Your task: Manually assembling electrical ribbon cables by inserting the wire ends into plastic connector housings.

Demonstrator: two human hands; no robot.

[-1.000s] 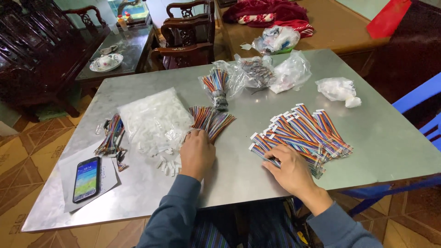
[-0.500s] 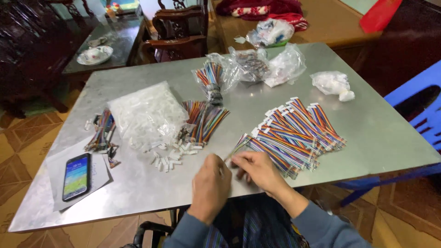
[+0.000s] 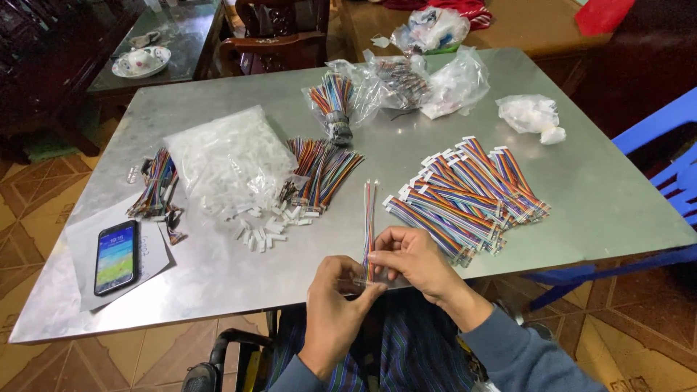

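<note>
Rainbow ribbon cable (image 3: 369, 218): pinched at its near end between both hands, the rest lying away over the steel table (image 3: 465, 123).
Left hand (image 3: 337, 301): fingertips grasped it.
Right hand (image 3: 410, 258): fingertips grasped it too.

the table (image 3: 218, 268) is brushed metal, dull sheen; the bags (image 3: 229, 156) are thin clear plastic, crinkled; the wires (image 3: 369, 218) wear smooth coloured plastic; the phone (image 3: 116, 257) is glossy glass on matt paper (image 3: 156, 254); the chair (image 3: 679, 145) is shiny blue plastic
</note>
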